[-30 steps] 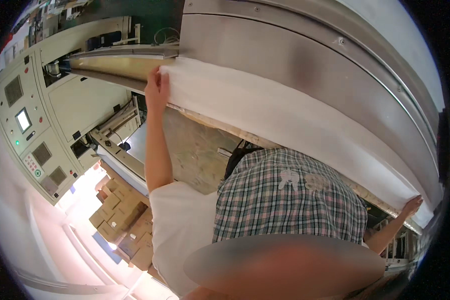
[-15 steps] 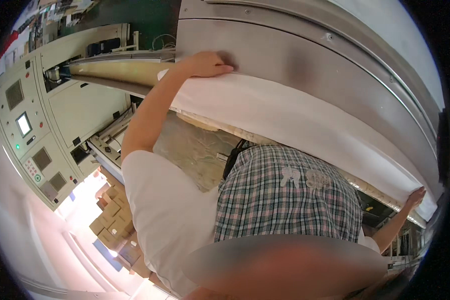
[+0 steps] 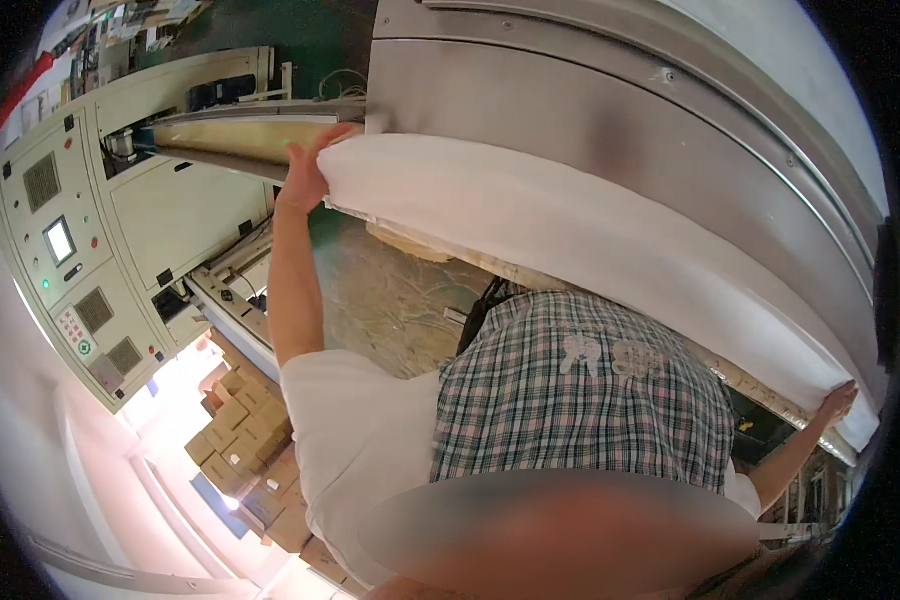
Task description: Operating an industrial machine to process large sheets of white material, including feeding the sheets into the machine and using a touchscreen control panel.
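A long white sheet of fabric [image 3: 530,195] lies along the front ledge of a metal machine [image 3: 530,95], its far side against the panel. My left hand [image 3: 308,175] is at the sheet's left end with its fingers apart, touching the end or right beside it. At the far right end my right hand [image 3: 838,402] has its fingers closed over the sheet's near edge. Beneath the sheet a pale, worn rim [image 3: 500,268] of the ledge shows.
To the left stands a cream control cabinet [image 3: 130,220] with a lit screen. A yellowish roller [image 3: 240,137] runs from it toward the metal machine. Cardboard boxes [image 3: 242,425] are stacked at lower left. My plaid apron [image 3: 580,410] is close to the ledge.
My left hand has moved left, from the sheet's far edge by the metal panel to its left end, and its fingers have spread. My right hand stays at the right end.
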`<state>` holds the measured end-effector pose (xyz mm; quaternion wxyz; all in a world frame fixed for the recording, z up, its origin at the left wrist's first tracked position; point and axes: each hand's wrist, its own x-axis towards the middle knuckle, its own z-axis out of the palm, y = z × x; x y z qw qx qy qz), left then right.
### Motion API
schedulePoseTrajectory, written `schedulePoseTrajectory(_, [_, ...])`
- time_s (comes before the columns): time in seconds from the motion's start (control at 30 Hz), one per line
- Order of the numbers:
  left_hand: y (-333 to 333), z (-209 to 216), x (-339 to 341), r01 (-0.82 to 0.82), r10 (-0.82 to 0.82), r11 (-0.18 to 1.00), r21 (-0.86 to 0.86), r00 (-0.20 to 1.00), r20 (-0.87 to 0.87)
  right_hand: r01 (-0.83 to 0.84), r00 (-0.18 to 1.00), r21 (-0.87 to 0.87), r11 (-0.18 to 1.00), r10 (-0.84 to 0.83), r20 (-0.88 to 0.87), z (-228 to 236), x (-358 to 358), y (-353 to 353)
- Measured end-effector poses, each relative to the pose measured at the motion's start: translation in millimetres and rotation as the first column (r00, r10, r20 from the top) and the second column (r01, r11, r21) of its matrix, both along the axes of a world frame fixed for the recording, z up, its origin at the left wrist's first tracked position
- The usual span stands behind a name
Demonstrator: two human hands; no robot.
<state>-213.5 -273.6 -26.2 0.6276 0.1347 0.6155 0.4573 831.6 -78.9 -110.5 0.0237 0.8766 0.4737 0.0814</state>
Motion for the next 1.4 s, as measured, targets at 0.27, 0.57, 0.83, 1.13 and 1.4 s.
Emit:
schedulePoseTrajectory(0.27, [3, -7, 28, 0.066, -0.213, 0.962, -0.264, 0.785, -0.581, 0.067, 0.997, -0.030, 0.997, -0.068, -0.023, -17, -11, 11])
schedulePoseTrajectory(0.57, [-55, -14, -57, -0.023, -0.148, 0.967, -0.254, 0.761, -0.631, -0.307, 0.943, -0.154, 0.939, 0.322, 0.081, 7, -157, -20])
schedulePoseTrajectory(0.83, [10, -2, 81, 0.048, -0.302, 0.953, -0.299, 0.077, -0.950, -0.336, 0.941, 0.328, 0.883, 0.297, 0.164, 17, -79, -51])
schedulePoseTrajectory(1.13, [53, -46, 237, 0.120, -0.379, 0.900, -0.419, -0.261, -0.888, -0.125, 0.991, 0.268, 0.955, 0.134, -0.017, 28, 95, 43])
schedulePoseTrajectory(1.4, [66, -60, 295, -0.107, -0.516, 0.856, -0.505, -0.210, -0.830, 0.190, 0.978, 0.060, 0.980, -0.184, -0.102, 29, 180, 75])
